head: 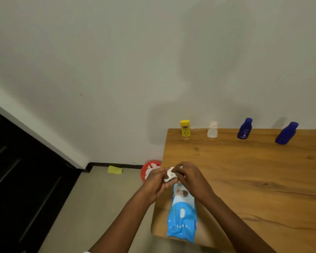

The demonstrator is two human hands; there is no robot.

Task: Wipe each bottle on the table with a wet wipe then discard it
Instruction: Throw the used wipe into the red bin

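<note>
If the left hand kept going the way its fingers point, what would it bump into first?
The left hand points up and right, toward the right hand. It already shares the white wipe with that hand, so it would likely meet the right hand's fingers first, though depth is hard to judge.

Matt grained wood table (pixel 263 170); glossy plastic wipes pack (pixel 182 216).
</note>
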